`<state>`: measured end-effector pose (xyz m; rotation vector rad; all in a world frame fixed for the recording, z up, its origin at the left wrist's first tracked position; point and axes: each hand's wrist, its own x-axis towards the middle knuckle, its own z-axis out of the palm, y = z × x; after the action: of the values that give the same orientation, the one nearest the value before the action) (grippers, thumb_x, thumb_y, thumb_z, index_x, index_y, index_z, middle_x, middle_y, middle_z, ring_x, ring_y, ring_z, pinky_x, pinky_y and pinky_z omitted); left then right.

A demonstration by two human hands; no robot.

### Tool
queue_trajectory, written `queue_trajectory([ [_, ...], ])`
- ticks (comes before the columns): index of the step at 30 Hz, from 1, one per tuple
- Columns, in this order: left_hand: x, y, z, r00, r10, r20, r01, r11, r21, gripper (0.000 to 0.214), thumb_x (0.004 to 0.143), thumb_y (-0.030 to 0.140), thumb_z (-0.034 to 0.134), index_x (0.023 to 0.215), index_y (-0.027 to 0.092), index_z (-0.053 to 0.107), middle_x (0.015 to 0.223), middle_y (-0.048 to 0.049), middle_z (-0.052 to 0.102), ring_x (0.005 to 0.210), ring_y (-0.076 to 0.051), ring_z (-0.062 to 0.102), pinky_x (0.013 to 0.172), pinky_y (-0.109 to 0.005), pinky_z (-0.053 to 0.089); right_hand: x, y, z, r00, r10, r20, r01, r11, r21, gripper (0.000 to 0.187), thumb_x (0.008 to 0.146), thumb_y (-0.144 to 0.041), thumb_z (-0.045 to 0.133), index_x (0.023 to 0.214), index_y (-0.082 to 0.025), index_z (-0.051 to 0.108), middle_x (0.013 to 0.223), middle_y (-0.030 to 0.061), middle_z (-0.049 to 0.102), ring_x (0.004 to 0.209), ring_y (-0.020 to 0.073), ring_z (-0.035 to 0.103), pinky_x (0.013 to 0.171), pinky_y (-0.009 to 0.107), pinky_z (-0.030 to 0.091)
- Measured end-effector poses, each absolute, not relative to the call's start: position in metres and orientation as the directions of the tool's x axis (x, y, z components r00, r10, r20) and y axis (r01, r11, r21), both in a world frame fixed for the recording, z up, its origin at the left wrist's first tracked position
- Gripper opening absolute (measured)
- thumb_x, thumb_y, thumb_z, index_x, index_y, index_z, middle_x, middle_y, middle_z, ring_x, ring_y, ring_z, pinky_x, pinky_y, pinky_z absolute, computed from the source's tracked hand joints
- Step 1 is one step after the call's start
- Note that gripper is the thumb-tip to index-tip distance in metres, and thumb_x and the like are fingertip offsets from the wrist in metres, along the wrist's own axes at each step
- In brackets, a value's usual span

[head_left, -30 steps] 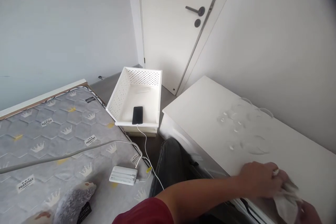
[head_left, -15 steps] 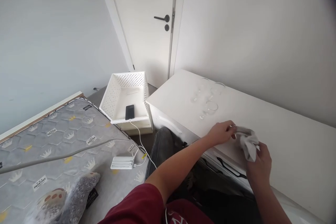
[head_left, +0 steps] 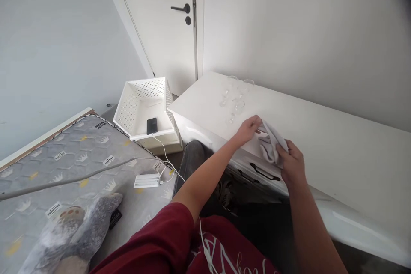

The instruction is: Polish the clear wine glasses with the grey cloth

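Note:
A light grey-white cloth (head_left: 272,141) is stretched between my two hands over the front edge of the white dresser (head_left: 321,137). My left hand (head_left: 250,130) pinches its far left corner, with thumb and fingers pressed together. On the other side my right hand (head_left: 292,162) grips the cloth, thumb on top. Part of the cloth hangs in folds between them. Several transparent glasses (head_left: 238,104) stand on the dresser top, beyond my left hand; their outlines are faint.
Left of the dresser is a white perforated basket (head_left: 128,107) with a black phone (head_left: 152,126) in it. A cable runs from the phone to a white power bank (head_left: 147,181) on the patterned mattress (head_left: 80,141). A grey plush toy (head_left: 99,218) lies nearby. Behind is a door (head_left: 160,38).
The bunched cloth has been spread out between my hands. Both hands appear further left and higher in the view, which has itself shifted.

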<state>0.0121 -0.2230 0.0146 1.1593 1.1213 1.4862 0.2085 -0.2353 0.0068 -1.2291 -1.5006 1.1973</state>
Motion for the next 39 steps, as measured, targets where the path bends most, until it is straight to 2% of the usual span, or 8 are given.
queue_trajectory([
  [9,0.026,-0.276,0.029,-0.051,0.997,0.053,-0.237,-0.064,0.969,0.044,0.093,0.063,0.062,0.090,0.020,0.057,0.078,0.0002,0.052,0.074,-0.013,0.053,0.076,-0.029,0.052,0.253,-0.296,0.024,-0.199,0.881,-0.429,0.110,-0.415,-0.903,0.048,0.079,-0.068,0.077,0.087,-0.021,0.077,0.071,0.0070,0.072,0.071,0.0280,0.068,0.058,0.037,0.053],
  [15,0.044,-0.304,0.046,-0.076,0.987,-0.145,-0.271,0.119,0.955,0.035,0.095,0.057,0.060,0.092,0.022,0.056,0.069,0.0038,0.044,0.064,-0.012,0.043,0.063,-0.025,0.040,0.250,-0.320,0.030,-0.301,0.891,-0.339,0.087,-0.328,-0.941,0.053,0.081,-0.047,0.079,0.128,-0.028,0.067,0.093,0.0026,0.075,0.071,0.0210,0.065,0.056,0.028,0.050],
  [22,0.028,-0.317,0.079,-0.001,0.983,-0.185,-0.267,0.178,0.947,0.045,0.088,0.063,0.067,0.084,0.019,0.059,0.071,0.0018,0.048,0.064,-0.012,0.044,0.061,-0.024,0.038,0.257,-0.314,0.031,-0.415,0.864,-0.286,0.259,-0.189,-0.947,0.075,0.082,-0.065,0.074,0.145,-0.028,0.059,0.117,0.0079,0.075,0.100,0.0310,0.072,0.077,0.037,0.060],
  [25,0.016,-0.320,0.087,0.060,0.975,-0.212,-0.313,0.221,0.924,0.048,0.085,0.064,0.071,0.085,0.017,0.061,0.073,0.0012,0.049,0.065,-0.011,0.045,0.059,-0.022,0.039,0.250,-0.311,0.033,-0.465,0.858,-0.216,0.363,-0.038,-0.931,0.056,0.084,-0.062,0.076,0.126,-0.025,0.074,0.112,0.0076,0.076,0.111,0.0340,0.068,0.092,0.042,0.058],
  [28,0.002,-0.323,0.092,0.065,0.964,-0.260,-0.259,0.267,0.928,0.049,0.083,0.065,0.072,0.087,0.017,0.065,0.074,0.0007,0.050,0.065,-0.011,0.047,0.057,-0.022,0.041,0.245,-0.309,0.037,-0.534,0.806,-0.256,0.299,-0.103,-0.949,0.050,0.092,-0.066,0.065,0.107,-0.021,0.081,0.093,0.0095,0.076,0.098,0.0343,0.070,0.087,0.046,0.060],
  [32,-0.017,-0.337,0.098,0.075,0.963,-0.258,-0.060,0.263,0.963,0.042,0.086,0.062,0.069,0.095,0.020,0.074,0.073,0.0002,0.054,0.060,-0.011,0.043,0.049,-0.020,0.032,0.245,-0.318,0.038,-0.525,0.813,-0.250,0.193,-0.172,-0.966,0.055,0.085,-0.060,0.077,0.128,-0.026,0.075,0.110,0.0092,0.076,0.107,0.0320,0.068,0.094,0.044,0.059],
  [35,-0.028,-0.352,0.101,0.142,0.969,-0.202,0.106,0.188,0.976,0.037,0.091,0.056,0.065,0.094,0.022,0.080,0.075,-0.0023,0.063,0.059,-0.012,0.044,0.049,-0.022,0.033,0.247,-0.330,0.034,-0.493,0.836,-0.242,0.171,-0.180,-0.969,0.061,0.078,-0.061,0.084,0.127,-0.026,0.074,0.112,0.0089,0.075,0.101,0.0287,0.068,0.086,0.039,0.060],
  [39,-0.034,-0.365,0.090,0.047,0.996,-0.078,0.235,0.065,0.970,0.035,0.094,0.051,0.061,0.085,0.021,0.079,0.078,-0.0039,0.069,0.068,-0.017,0.053,0.061,-0.026,0.041,0.256,-0.341,0.030,-0.704,0.668,-0.241,0.160,-0.182,-0.970,0.047,0.085,-0.066,0.074,0.088,-0.018,0.076,0.084,0.0069,0.069,0.075,0.0217,0.060,0.069,0.033,0.055],
])
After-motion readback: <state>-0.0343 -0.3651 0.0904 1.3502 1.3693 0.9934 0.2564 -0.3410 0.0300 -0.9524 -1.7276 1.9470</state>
